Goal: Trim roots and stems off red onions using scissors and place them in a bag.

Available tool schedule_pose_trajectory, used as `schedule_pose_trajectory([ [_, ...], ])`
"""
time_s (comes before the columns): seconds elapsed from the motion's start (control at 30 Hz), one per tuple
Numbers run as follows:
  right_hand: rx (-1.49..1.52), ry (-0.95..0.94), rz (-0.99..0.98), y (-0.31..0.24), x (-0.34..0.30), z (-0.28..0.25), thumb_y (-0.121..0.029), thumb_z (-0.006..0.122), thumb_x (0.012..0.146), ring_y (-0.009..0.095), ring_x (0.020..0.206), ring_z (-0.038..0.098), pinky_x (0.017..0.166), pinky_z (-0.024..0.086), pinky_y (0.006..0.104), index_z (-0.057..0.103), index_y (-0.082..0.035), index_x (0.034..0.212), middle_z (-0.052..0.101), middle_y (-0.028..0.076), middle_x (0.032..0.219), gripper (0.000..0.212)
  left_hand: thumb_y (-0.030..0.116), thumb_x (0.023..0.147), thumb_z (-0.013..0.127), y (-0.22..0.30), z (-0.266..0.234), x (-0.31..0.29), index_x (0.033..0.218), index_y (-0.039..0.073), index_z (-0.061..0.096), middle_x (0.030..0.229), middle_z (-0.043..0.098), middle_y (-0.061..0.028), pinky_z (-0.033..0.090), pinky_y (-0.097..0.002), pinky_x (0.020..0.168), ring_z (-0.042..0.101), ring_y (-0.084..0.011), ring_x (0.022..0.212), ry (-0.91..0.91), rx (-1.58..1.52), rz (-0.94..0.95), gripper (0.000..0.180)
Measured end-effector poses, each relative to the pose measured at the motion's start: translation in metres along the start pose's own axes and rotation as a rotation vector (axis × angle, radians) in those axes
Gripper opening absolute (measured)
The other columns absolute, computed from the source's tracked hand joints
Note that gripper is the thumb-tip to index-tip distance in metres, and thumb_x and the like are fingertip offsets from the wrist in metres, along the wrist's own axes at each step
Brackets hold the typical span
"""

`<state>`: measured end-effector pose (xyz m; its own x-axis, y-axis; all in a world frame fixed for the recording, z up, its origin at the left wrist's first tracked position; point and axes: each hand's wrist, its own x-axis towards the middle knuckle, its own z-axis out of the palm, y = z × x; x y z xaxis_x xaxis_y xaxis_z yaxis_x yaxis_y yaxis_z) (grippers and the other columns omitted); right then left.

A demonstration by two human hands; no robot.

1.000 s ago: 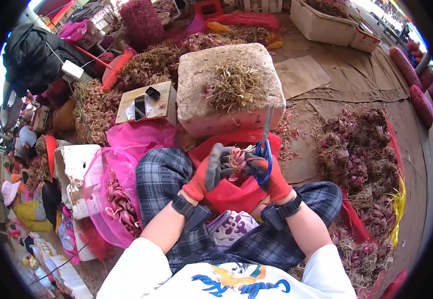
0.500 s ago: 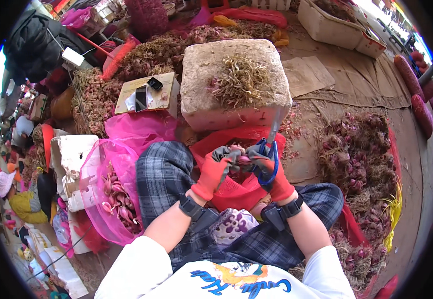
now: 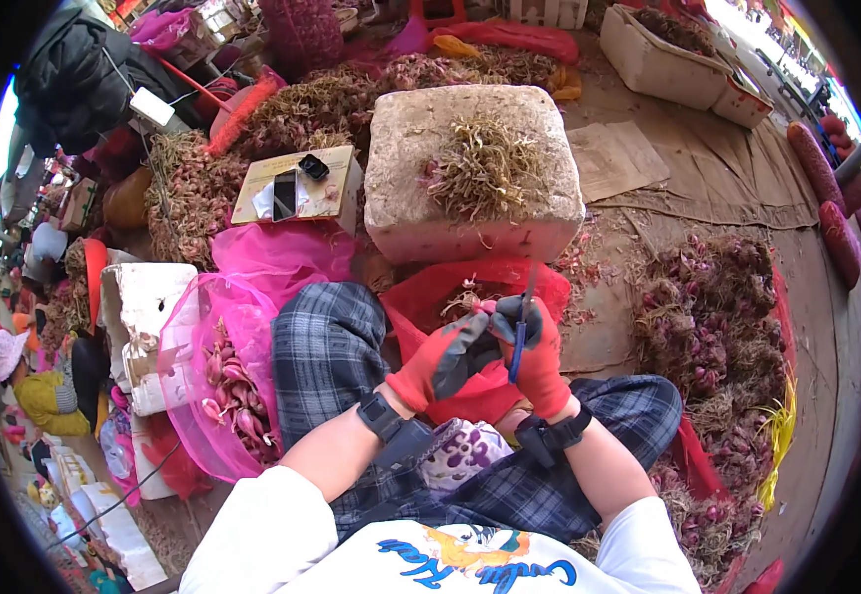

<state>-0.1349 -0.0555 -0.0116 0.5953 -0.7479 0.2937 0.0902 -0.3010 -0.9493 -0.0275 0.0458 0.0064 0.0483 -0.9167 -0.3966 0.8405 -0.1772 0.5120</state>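
Observation:
My left hand (image 3: pixel 442 364), in a red glove with dark grey fingers, is closed at the fingertips on a small pinkish shallot (image 3: pixel 487 306). Close against it, my right hand (image 3: pixel 537 348), gloved the same way, grips a pair of scissors (image 3: pixel 519 348) by its blue handles. The blades point up and away from me. Below both hands a red mesh bag (image 3: pixel 420 287) lies open between my legs, with some shallots and dry roots in it. The fingers partly hide the shallot.
Ahead stands a foam box (image 3: pixel 391 158) topped with dry trimmings (image 3: pixel 485 168). A phone (image 3: pixel 285 196) lies on a smaller box to its left. A pink mesh bag (image 3: pixel 188 396) of shallots sits by my left knee; untrimmed shallots (image 3: pixel 708 337) are heaped at right.
The right hand has turned, so the scissors now stand more edge-on and their blades lie lower. The left hand's fingers have straightened somewhat, and fewer shallots show between the hands.

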Motion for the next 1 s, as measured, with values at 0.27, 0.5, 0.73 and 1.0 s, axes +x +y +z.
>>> schedule_pose_trajectory([
  [0.27,0.413,-0.205,0.453,-0.016,0.003,-0.016,-0.005,0.067,0.077,0.009,0.075,0.053,0.069,0.046,0.0253,0.055,-0.001,0.097,0.058,0.001,0.085,0.024,0.01,0.091,0.049,0.001,-0.022,0.006,0.115,0.003,0.05,0.105,0.057,-0.0015,0.047,-0.0221,0.074,0.056,-0.0088,0.088,0.152,0.345,0.272,0.025],
  [0.5,0.027,-0.219,0.113,-0.008,0.012,-0.022,-0.006,0.067,0.077,0.007,0.077,0.052,0.069,0.045,0.0252,0.056,-0.001,0.099,0.058,0.002,0.087,0.025,0.014,0.09,0.052,0.013,-0.011,0.0,0.115,0.005,0.052,0.096,0.059,-0.0003,0.046,-0.0223,0.072,0.056,-0.0074,0.084,0.086,1.063,0.036,0.026],
  [0.73,0.373,0.005,0.379,0.013,0.002,-0.016,-0.006,0.062,0.082,0.009,0.065,0.056,0.06,0.047,0.023,0.056,0.0,0.092,0.06,0.002,0.076,0.013,0.02,0.091,0.053,0.001,0.019,-0.001,0.117,0.007,0.049,0.1,0.057,-0.0029,0.046,-0.0231,0.068,0.055,-0.0101,0.087,0.2,0.18,0.015,0.029],
  [1.0,0.599,-0.133,0.685,-0.01,0.01,-0.024,-0.015,0.065,0.081,0.005,0.066,0.052,0.058,0.043,0.0207,0.057,-0.004,0.09,0.057,-0.001,0.075,0.017,0.02,0.092,0.053,0.012,-0.014,0.004,0.113,0.007,0.05,0.097,0.056,-0.0018,0.044,-0.0173,0.062,0.051,-0.0073,0.071,0.138,0.0,0.262,0.025],
])
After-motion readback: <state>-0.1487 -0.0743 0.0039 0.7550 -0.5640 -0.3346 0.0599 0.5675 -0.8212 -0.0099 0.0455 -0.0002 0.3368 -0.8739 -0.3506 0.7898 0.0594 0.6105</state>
